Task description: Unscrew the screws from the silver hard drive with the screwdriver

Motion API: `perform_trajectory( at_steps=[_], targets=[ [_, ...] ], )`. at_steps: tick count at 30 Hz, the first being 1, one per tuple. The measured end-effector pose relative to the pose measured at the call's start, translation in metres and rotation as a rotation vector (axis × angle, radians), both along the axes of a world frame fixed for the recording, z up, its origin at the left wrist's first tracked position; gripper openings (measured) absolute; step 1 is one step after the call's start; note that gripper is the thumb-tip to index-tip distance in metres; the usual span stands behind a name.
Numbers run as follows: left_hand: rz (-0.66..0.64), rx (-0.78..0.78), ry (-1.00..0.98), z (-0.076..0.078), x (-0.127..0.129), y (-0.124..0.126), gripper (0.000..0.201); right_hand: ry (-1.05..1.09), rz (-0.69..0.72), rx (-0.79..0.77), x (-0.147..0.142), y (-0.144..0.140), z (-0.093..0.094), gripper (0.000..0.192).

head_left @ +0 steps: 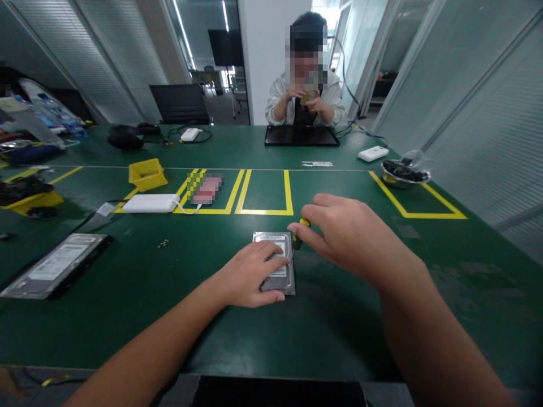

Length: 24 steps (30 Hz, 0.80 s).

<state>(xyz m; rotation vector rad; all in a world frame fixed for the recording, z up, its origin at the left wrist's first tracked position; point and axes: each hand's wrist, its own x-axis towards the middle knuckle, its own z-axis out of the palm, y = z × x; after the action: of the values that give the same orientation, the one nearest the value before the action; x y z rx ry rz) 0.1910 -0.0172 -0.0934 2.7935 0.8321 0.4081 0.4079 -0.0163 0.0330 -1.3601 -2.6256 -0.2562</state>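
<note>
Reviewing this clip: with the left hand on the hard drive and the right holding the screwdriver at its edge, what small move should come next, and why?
Probably turn the screwdriver in place. The right hand holds it upright, tip down at the right edge of the hard drive, while the left hand presses the drive flat on the table. Whether the tip sits in a screw cannot be seen.

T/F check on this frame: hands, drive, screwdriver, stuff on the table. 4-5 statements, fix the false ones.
1. The left hand lies on the hard drive. True.
2. The right hand holds a screwdriver with a red handle. False: the handle is yellow.
3. The screwdriver stands at the drive's right edge. True.
4. A second drive lies far right on the table. False: it lies far left.
5. The yellow bin sits on the drive. False: it sits apart, farther back left.
</note>
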Motion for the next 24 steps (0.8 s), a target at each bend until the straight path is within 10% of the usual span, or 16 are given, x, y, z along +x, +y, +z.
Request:
perform_trajectory(
  at_steps=[24],
  targets=[
    [-0.006, -0.018, 0.002, -0.001, 0.000, 0.001, 0.063, 0.235, 0.350, -0.227, 0.017, 0.005, 0.003, 0.027]
  ],
)
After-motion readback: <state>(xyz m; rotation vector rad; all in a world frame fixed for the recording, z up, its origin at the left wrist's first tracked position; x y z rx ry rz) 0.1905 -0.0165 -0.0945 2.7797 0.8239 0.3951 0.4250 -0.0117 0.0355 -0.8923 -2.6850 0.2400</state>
